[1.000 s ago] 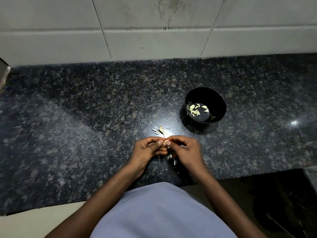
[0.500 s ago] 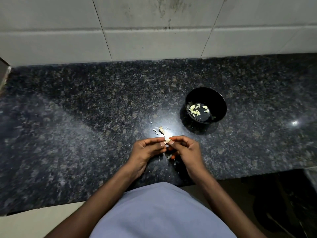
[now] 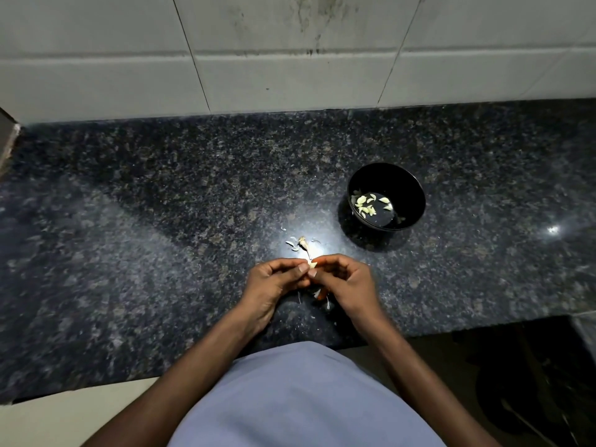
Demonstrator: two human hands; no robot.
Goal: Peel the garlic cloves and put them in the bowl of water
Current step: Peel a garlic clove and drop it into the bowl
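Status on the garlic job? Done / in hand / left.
Done: about ten peeled cloves sit in the water in the black bowl; skin scraps and a bare stem lie on the counter. In hand: left hand and right hand pinch one clove, not yet dropped in. Left: no other unpeeled cloves visible; any under the hands are hidden.

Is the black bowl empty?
No, the black bowl already has several pale peeled garlic cloves lying inside it.
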